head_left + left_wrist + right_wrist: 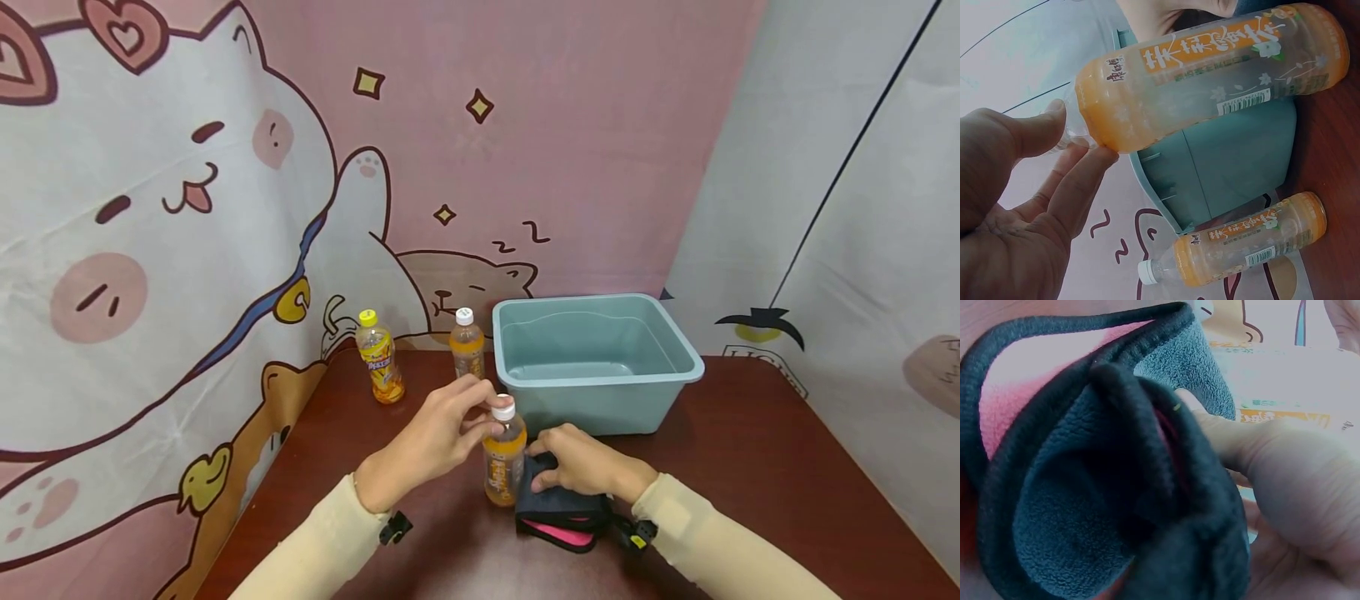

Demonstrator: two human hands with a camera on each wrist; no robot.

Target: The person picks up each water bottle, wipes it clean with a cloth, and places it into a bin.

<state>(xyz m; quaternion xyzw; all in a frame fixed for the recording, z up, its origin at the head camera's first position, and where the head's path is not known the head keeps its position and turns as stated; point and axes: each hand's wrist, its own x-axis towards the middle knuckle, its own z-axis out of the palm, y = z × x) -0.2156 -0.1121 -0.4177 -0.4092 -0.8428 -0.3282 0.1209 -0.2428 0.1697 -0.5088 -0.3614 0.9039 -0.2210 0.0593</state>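
Note:
My left hand pinches a tea bottle near its white cap, thumb on one side and fingers on the other. This bottle stands upright, with an orange label and a mostly clear body. In the left wrist view the thumb and fingers meet round the neck of the bottle. Right beside it, my right hand grips a folded cloth, dark grey-blue with black edging and a pink side. Close up in the right wrist view, the cloth is fuzzy and folded in layers, with the thumb against it.
Behind the hands stands a blue-green plastic tub on the dark red table. A second orange-labelled bottle is left of the tub. Farther left is a yellow-capped bottle. A cartoon-printed curtain hangs behind the table.

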